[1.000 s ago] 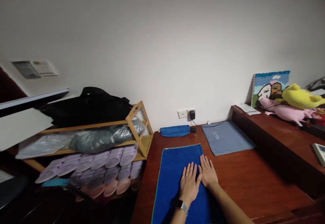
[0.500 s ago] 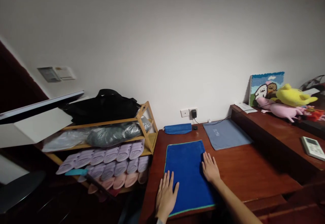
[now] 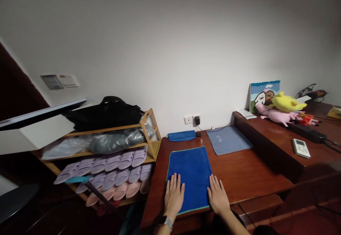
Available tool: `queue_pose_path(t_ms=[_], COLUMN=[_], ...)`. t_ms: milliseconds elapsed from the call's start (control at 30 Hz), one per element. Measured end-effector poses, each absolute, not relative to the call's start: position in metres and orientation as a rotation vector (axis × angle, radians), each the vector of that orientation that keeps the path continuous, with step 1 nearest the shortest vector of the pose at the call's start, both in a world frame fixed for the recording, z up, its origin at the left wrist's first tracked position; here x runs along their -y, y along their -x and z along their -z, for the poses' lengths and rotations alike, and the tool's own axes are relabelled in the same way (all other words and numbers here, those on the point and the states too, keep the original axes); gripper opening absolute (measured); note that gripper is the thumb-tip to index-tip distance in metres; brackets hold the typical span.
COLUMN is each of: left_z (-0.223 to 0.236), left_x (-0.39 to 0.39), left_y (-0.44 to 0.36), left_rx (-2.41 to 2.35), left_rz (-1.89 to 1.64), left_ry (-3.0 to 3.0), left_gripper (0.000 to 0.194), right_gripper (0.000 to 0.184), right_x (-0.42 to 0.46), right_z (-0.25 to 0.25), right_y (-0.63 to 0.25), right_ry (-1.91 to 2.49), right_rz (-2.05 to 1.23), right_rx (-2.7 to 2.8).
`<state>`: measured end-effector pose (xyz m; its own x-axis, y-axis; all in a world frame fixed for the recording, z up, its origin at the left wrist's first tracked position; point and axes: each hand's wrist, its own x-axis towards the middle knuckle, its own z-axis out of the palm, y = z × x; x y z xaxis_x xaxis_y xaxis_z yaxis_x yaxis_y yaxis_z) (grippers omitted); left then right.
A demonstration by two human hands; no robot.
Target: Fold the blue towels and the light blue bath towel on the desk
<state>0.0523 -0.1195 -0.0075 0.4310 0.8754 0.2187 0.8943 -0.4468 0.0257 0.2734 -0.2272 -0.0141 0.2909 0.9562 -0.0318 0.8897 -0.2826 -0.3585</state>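
A blue cloth (image 3: pixel 189 178) with a green edge lies spread flat on the reddish-brown wooden desk (image 3: pixel 239 173). My left hand (image 3: pixel 174 196) rests on its left side, fingers stretched out and pointing away from me. At the right edge of the cloth lies my right hand (image 3: pixel 217 194), flat, fingers apart. Neither hand grips anything. Behind the cloth, against the wall, sits a folded blue cloth (image 3: pixel 181 136). To the right of that, a grey-blue cloth (image 3: pixel 229 140) is laid flat near the back of the desk.
A wooden shoe rack (image 3: pixel 150 132) stands left, holding lilac and pink slippers (image 3: pixel 114 162) under a black bag (image 3: pixel 105 114). A raised ledge at right bears a remote control (image 3: pixel 301 148), plush toys (image 3: pixel 287 102) and a picture (image 3: pixel 265 93). A plug (image 3: pixel 197 120) sits in the wall socket.
My right hand has moved down along the right edge of the cloth, towards me. My left hand stays on the left side. The view has shifted slightly to the right.
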Motion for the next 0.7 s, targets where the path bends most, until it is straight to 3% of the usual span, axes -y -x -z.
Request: queue_pose_path(t_ms=[167,267,567,700], left_z=[0.005,0.007,0.030,0.047], left_x=[0.153,0.162,0.154,0.156], left_y=[-0.135,-0.145,-0.001,0.023], left_rx=[1.349,1.347,1.566,1.501], left_rz=[0.344,0.296,0.259,0.323], left_ry=[2.903,2.963,2.658,2.626], left_gripper=[0.063,0.065,0.066,0.065], right_gripper=[0.066,0.066,0.067,0.065], right_x=[0.230,0.230,0.229,0.224], right_z=[0.008,0.010,0.021,0.017], right_y=[-0.274,-0.274,-0.273,-0.274], right_ry=[2.298,2.298,2.310,2.360], right_rz=[-0.376,-0.365,-0.307,-0.284], right_rx=[1.709,1.725,1.700,1.728])
